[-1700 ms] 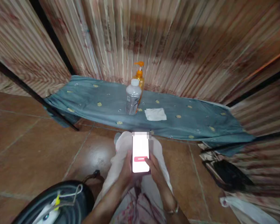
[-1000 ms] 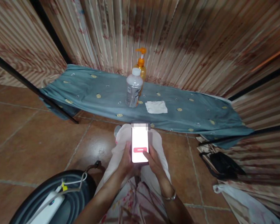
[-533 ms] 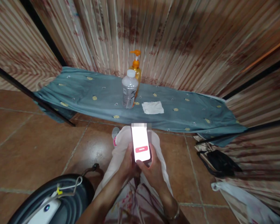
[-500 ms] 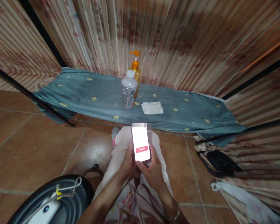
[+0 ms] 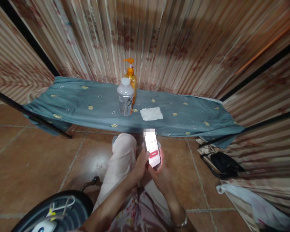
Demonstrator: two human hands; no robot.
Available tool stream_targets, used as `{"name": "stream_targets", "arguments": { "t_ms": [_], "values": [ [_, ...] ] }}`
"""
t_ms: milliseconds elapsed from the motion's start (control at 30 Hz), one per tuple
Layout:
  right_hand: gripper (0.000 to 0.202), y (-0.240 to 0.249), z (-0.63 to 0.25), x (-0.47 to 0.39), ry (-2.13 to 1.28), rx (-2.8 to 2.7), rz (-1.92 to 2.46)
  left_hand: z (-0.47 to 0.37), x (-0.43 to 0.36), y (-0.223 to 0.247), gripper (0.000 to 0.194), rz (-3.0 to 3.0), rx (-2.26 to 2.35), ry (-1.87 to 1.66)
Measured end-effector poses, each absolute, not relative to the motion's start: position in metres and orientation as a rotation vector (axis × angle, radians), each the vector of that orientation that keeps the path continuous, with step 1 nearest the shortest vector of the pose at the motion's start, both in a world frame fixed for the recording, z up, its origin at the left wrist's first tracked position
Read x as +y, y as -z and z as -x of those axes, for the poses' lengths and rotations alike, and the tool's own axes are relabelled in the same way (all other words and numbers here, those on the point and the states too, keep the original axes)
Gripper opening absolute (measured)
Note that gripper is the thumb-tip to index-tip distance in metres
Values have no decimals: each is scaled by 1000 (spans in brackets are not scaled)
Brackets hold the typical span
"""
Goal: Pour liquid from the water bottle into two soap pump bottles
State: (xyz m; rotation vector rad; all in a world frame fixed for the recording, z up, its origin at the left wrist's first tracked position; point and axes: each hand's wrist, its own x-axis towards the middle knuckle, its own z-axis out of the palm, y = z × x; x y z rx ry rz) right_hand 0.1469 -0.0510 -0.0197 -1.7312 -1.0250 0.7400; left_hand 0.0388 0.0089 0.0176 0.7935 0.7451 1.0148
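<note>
A smartphone (image 5: 152, 149) with a bright white screen and a red button is held above my lap, tilted a little. My left hand (image 5: 141, 165) is closed on its left edge, the thumb by the red button. Around the phone's right and lower side wraps my right hand (image 5: 161, 174), its fingers lit by the glow. Beyond the phone, a white cloth (image 5: 151, 113) lies flat on the blue-green covered shelf (image 5: 101, 109). Left of the cloth stands a clear bottle with a white cap (image 5: 125, 98), partly hiding an orange pump bottle (image 5: 132, 79).
Dark metal poles (image 5: 26, 35) frame the shelf, with a striped curtain (image 5: 145, 42) behind. At lower left is a round black stool (image 5: 74, 209) with a white device and cable. A black bag (image 5: 226, 164) and a white plastic bag (image 5: 251, 199) lie at right on the tiled floor.
Both hands and the phone have shifted right, and the phone is turned more. The screen now shows digits above the red button. My left thumb is nearer the button; the view has moved slightly.
</note>
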Motion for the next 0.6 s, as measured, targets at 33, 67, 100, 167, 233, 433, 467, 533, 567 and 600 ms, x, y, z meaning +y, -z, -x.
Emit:
{"name": "stream_targets", "arguments": {
  "t_ms": [33,67,100,167,233,433,467,533,567,600],
  "values": [
    [97,19,-151,-50,-782,-975,1682,-42,12,-20,44,-837,735,-996],
    [95,18,-155,-48,-820,-917,1618,-45,15,-20,42,-874,718,-970],
    [93,17,-159,-47,-854,-853,1548,-49,19,-20,42,-907,693,-943],
    [90,15,-168,-44,-908,-713,1432,-57,26,-17,44,-946,650,-895],
    [90,15,-181,-41,-947,-602,1382,-63,33,-13,46,-916,634,-859],
    [98,18,-272,-11,-640,-634,1727,-57,46,-3,49,-861,709,-886],
    [101,18,-293,-2,-560,-682,1878,-53,47,-2,51,-837,730,-901],
    [104,14,-336,15,-461,-665,2005,-46,49,2,54,-765,748,-928],
    [104,11,-357,23,-415,-656,2066,-43,50,3,53,-723,754,-944],
    [103,7,-376,32,-362,-652,2134,-41,50,5,53,-691,768,-951]
  ]
}}
